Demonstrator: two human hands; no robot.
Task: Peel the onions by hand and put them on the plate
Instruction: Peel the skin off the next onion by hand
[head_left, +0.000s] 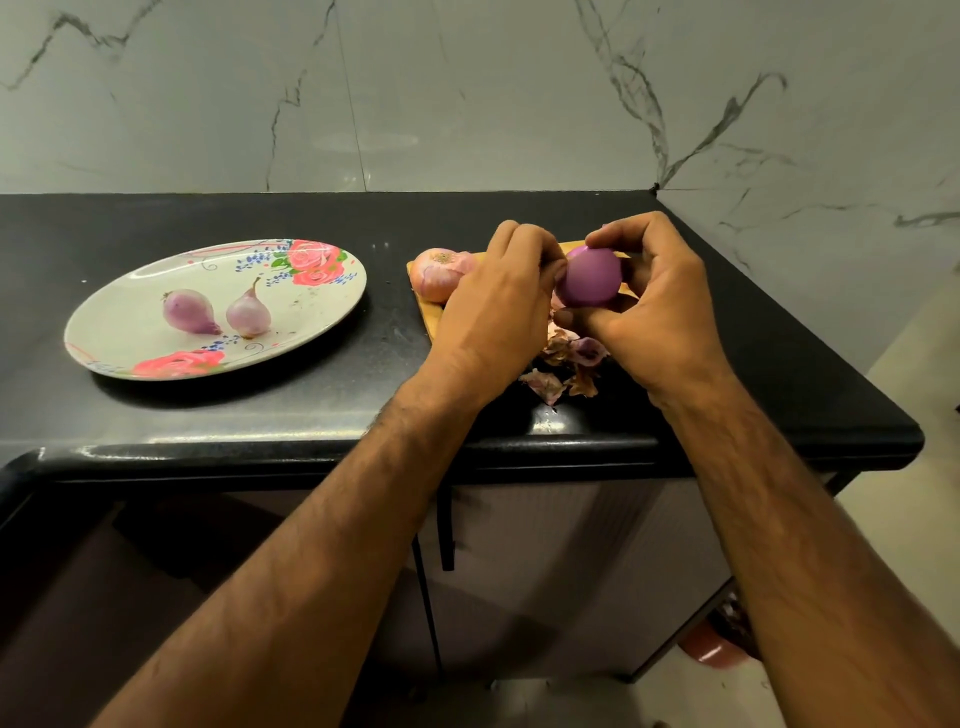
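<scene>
A smooth purple peeled onion (592, 278) is held above the wooden cutting board (428, 317). My right hand (657, 306) grips it from the right with curled fingers and thumb. My left hand (498, 306) pinches it from the left. An unpeeled onion (439, 270) with pale pink dry skin lies on the board behind my left hand. Two peeled onions (189, 312) (248, 314) lie on the flowered oval plate (322, 306) at the left of the black counter.
A heap of dry onion skins (569, 364) lies on the counter below my hands. The counter's front edge (311, 452) runs just below the skins, and its right corner ends near the marble wall (779, 130). Cabinet doors stand underneath.
</scene>
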